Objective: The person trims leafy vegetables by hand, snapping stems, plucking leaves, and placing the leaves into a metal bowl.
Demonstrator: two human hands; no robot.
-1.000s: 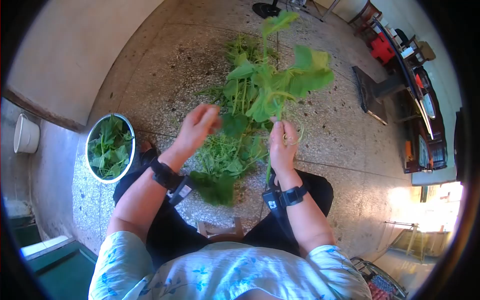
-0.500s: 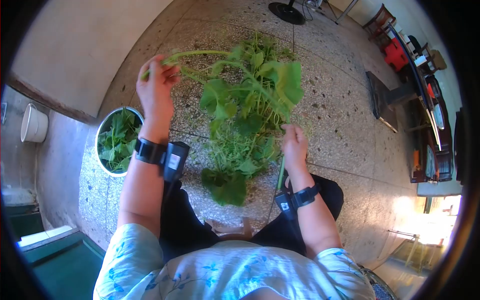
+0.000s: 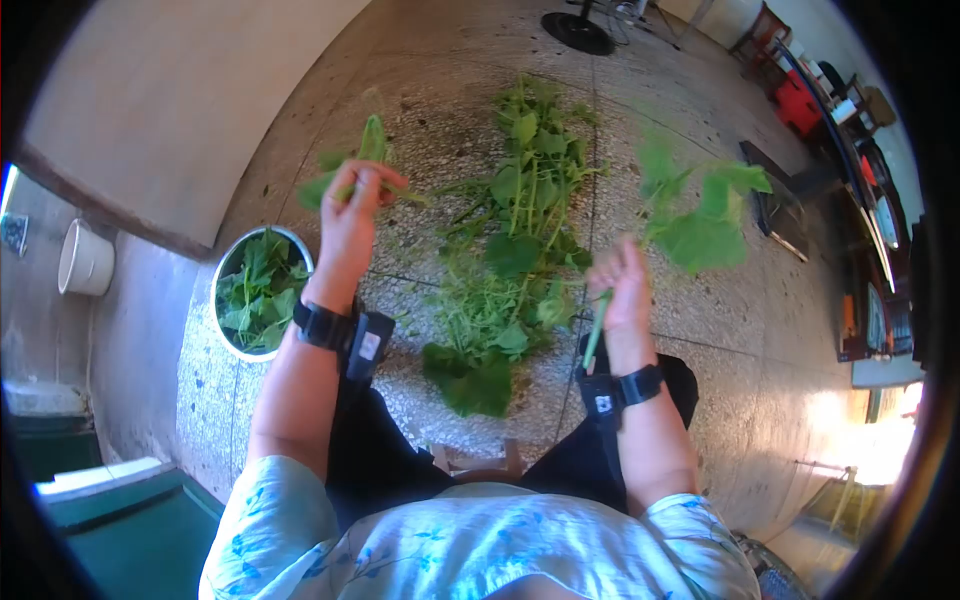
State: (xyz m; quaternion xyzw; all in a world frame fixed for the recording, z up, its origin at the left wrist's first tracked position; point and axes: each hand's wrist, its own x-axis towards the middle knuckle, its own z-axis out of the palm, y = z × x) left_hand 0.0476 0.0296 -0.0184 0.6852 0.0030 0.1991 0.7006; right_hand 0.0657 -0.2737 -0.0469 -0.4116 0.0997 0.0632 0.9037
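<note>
My left hand (image 3: 352, 205) is closed around a leafy green vine tip (image 3: 373, 140), whose leaf and curled stem stick out past the fingers, a little blurred. On the other side, my right hand (image 3: 622, 285) grips a green vine stem (image 3: 597, 328). Its cut end points down toward my wrist, and broad leaves (image 3: 700, 220) spread out to the upper right, smeared by motion. Between the hands a long pile of leafy vines (image 3: 515, 250) lies on the speckled floor. A round white-rimmed basin (image 3: 218, 318) holding picked greens (image 3: 262, 290) stands by my left forearm.
A white bucket (image 3: 85, 258) hangs or stands at the far left near the wall. Dark green furniture (image 3: 140, 530) fills the lower left. A round black stand base (image 3: 578, 33) is at the back, with a table (image 3: 845, 160) and red item (image 3: 797, 102) at right.
My hands have moved apart, and the vine stretched between them is now in two pieces. The right piece has swung to the right, off the pile.
</note>
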